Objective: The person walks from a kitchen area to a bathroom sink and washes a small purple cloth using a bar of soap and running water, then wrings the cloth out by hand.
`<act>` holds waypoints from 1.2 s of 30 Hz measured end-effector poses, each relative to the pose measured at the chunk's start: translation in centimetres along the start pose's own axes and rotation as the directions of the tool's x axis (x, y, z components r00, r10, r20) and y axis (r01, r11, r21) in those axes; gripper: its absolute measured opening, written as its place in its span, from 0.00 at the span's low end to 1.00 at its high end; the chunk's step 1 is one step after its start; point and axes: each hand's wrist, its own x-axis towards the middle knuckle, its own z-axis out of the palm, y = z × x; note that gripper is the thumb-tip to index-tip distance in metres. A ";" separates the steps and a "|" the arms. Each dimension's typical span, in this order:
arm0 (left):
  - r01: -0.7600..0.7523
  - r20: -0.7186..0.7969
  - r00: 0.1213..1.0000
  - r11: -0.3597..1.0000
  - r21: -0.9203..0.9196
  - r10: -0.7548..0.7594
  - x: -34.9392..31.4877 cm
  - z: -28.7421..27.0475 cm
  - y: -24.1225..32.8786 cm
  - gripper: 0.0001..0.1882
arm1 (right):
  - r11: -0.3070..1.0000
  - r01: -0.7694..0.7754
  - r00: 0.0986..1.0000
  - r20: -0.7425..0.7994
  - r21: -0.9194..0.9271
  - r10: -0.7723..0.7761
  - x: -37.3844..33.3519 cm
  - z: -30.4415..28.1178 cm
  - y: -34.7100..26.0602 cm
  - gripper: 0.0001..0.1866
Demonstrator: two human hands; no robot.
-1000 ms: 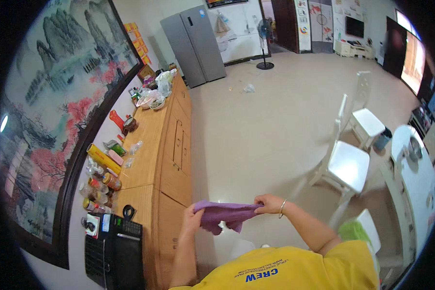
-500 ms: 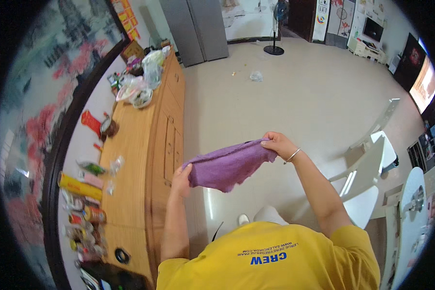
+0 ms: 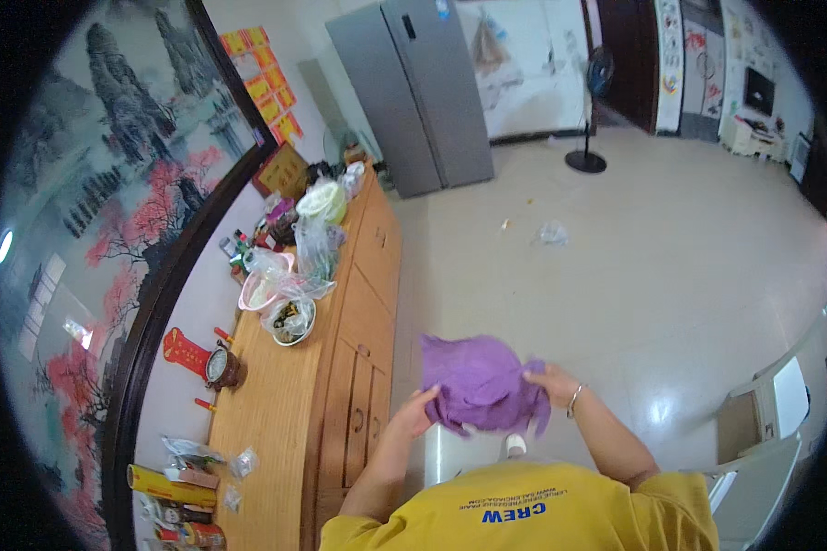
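A purple cloth (image 3: 483,381) hangs bunched in front of my body, above the floor. My left hand (image 3: 417,410) pinches its lower left edge. At its right side my right hand (image 3: 553,384), with a bracelet at the wrist, grips the fabric between thumb and fingers. The middle of the cloth bulges upward and its loose ends droop near both hands. Nearest to my left forearm is the wooden sideboard (image 3: 354,344).
On the sideboard stand a bowl under plastic (image 3: 291,323), a pink basket (image 3: 265,292), a small brown pot (image 3: 222,365) and a yellow box (image 3: 171,487). A grey refrigerator (image 3: 423,101), a standing fan (image 3: 586,162) and a plastic bag (image 3: 552,233) are ahead; white chairs (image 3: 755,491) stand right.
The cloth was stretched wide between both hands; now they are closer together and it is bunched. The view has shifted, showing more of the refrigerator and wall picture.
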 end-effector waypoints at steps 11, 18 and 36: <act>0.090 -0.284 0.956 0.854 0.512 0.070 21.9 -11.8 16.2 0.16 | 0.555 -0.100 0.988 -0.018 -0.826 0.152 32.7 -9.8 -11.6 0.12; 0.099 -0.288 0.928 0.588 0.803 0.237 39.9 -14.6 29.3 0.16 | 0.345 0.106 0.891 -0.066 -0.933 -0.450 47.5 -15.1 -18.4 0.11; -0.381 -0.106 0.799 0.634 0.673 0.592 82.0 -12.5 63.3 0.11 | 0.805 0.287 0.925 -0.067 -0.519 -0.373 86.7 -29.4 -47.1 0.04</act>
